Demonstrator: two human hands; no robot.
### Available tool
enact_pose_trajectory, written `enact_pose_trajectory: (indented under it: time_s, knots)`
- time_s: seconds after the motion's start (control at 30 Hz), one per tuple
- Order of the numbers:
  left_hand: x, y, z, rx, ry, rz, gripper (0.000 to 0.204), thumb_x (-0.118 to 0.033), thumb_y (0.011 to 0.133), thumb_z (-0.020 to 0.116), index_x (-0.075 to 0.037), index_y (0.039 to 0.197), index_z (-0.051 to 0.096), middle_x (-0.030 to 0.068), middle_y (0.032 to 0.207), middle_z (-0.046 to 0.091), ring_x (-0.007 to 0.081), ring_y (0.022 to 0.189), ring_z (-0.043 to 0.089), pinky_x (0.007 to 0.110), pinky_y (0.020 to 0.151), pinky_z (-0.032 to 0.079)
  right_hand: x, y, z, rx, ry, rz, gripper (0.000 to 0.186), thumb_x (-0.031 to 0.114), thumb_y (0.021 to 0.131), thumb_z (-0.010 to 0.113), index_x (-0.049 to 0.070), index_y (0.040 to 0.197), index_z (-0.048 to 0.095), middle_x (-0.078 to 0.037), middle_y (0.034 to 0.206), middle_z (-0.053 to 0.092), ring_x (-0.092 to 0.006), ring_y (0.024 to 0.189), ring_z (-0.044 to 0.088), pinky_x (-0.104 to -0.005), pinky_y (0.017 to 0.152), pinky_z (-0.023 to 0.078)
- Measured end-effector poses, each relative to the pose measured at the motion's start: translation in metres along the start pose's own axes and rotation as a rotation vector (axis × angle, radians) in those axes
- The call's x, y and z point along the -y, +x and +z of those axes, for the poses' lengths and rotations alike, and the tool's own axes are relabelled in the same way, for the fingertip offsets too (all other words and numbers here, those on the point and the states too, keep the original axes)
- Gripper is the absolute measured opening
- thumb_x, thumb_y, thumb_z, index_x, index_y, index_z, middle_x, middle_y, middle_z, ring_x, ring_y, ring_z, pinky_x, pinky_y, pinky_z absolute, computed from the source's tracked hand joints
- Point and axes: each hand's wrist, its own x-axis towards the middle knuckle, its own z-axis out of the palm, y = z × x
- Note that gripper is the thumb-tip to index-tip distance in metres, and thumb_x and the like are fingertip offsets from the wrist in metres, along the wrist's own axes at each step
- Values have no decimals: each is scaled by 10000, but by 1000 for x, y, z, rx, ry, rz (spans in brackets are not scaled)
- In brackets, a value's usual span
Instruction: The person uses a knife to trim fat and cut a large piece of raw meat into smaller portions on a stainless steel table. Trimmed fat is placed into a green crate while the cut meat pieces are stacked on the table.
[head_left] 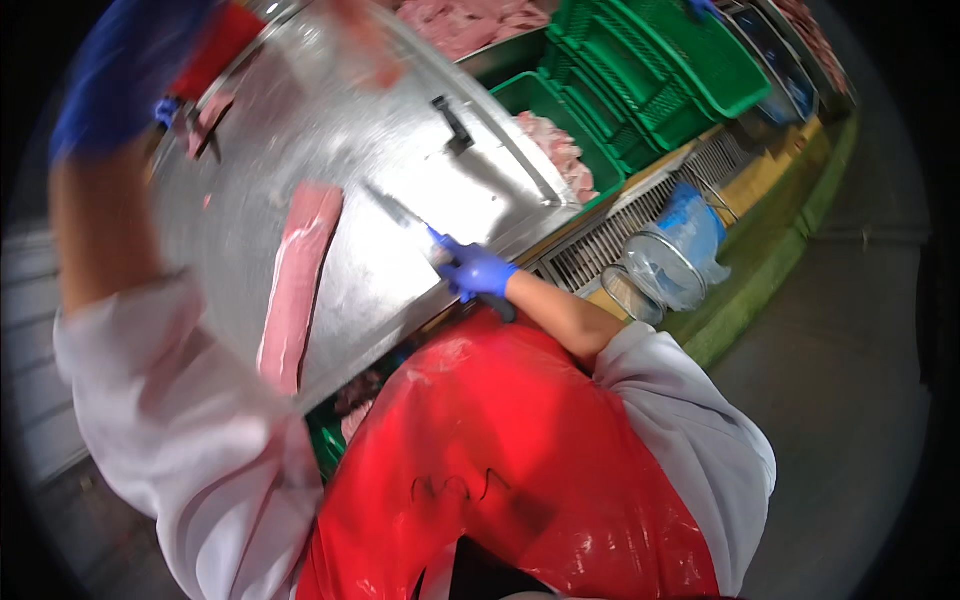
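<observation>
My right hand, in a blue glove, is closed around a knife at the near edge of the metal table. The knife's blade points up and left over the tabletop. To the left of the blade lies a long strip of pale pink meat with a whitish edge. My left hand, also gloved in blue, is raised at the upper left and smeared by motion; its fingers cannot be made out. A blurred reddish piece of meat shows near the table's far side.
Green crates stand at the far right, one holding pale meat trimmings. Sliced meat fills a container beyond the table. A black-handled tool lies on the tabletop. Another person's gloved hand is near a meat piece.
</observation>
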Motion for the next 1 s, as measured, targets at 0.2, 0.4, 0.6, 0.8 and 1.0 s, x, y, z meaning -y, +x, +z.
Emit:
enact_pose_trajectory:
  time_s: [0.2, 0.4, 0.6, 0.8, 1.0]
  knots:
    - [45, -4, -6, 357, 669, 30, 474, -243, 862, 612, 58, 1228, 602, 213, 1094, 681, 301, 1018, 659, 363, 939, 516, -21, 21, -20, 31, 151, -127, 741, 116, 959, 572, 237, 1587, 197, -147, 987, 692, -155, 640, 652, -316, 584, 548]
    - [37, -138, -123, 123, 849, -312, 350, -200, 898, 608, 48, 1145, 621, 143, 965, 668, 222, 869, 635, 331, 810, 518, 48, 93, 56, 306, -593, -237, 766, 163, 941, 543, 377, 1579, 178, -160, 1191, 677, -312, 858, 700, -411, 792, 558]
    - [50, -352, -140, -430, 617, -655, 299, -207, 935, 621, 1, 1146, 663, 43, 961, 675, 122, 867, 614, 280, 782, 504, 110, 203, 177, 534, -994, -683, 725, 219, 955, 522, 478, 1543, 186, -166, 1227, 660, -392, 1016, 659, -471, 907, 516]
    - [27, -584, -59, -895, 328, -986, 332, -110, 967, 618, 34, 1262, 569, 125, 1188, 666, 183, 1135, 617, 324, 990, 479, 130, 255, 232, 715, -1267, -879, 728, 226, 950, 529, 527, 1523, 195, -177, 1097, 697, -387, 930, 672, -474, 854, 532]
    - [7, -697, 44, -1239, 87, -1251, 303, -25, 962, 592, 24, 1258, 558, 101, 1202, 646, 168, 1118, 618, 311, 979, 486, 151, 277, 192, 929, -1300, -866, 720, 211, 947, 537, 518, 1521, 229, -132, 1077, 705, -364, 890, 672, -458, 840, 534]
